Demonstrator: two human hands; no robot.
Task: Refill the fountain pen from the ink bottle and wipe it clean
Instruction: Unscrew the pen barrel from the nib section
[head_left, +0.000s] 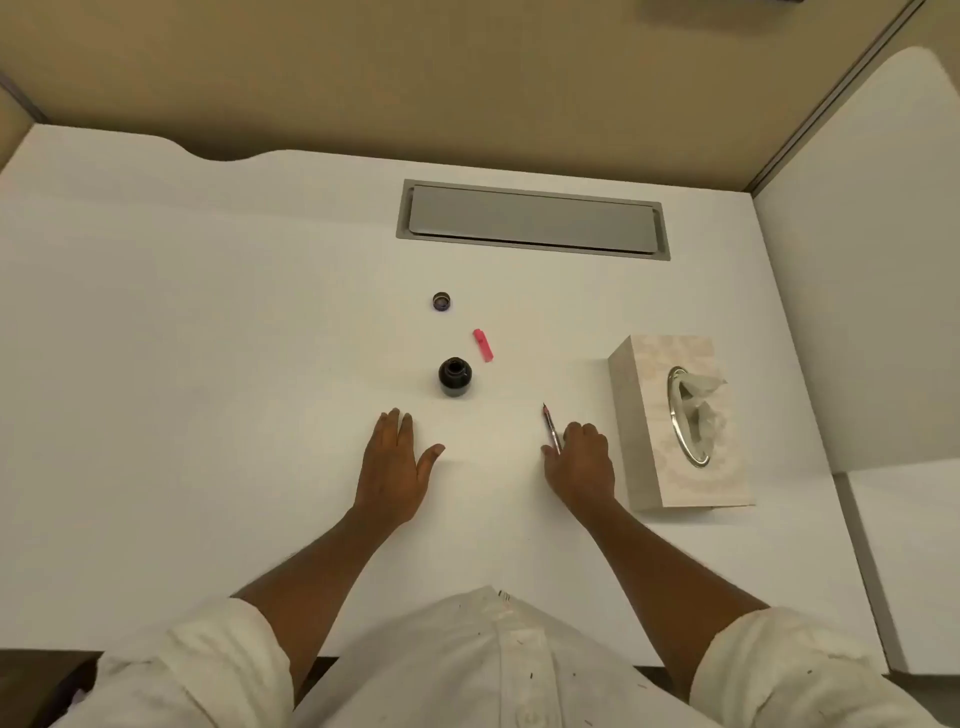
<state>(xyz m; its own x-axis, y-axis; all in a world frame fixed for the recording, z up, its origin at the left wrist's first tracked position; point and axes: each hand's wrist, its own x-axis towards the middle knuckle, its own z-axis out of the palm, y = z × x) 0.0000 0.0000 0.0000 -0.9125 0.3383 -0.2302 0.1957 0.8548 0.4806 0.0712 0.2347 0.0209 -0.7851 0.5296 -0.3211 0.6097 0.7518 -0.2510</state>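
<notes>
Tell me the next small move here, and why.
Probably carry the pen in the right hand forward and left, to lower its nib into the ink bottle. The bottle stands open, its lid lying farther back, and the pen is bare, its pink cap near the bottle. The left hand rests flat, holding nothing.

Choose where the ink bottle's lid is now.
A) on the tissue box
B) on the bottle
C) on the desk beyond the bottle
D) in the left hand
C: the lid lies on the desk beyond the open ink bottle, apart from it; the left hand lies flat, empty.
</notes>
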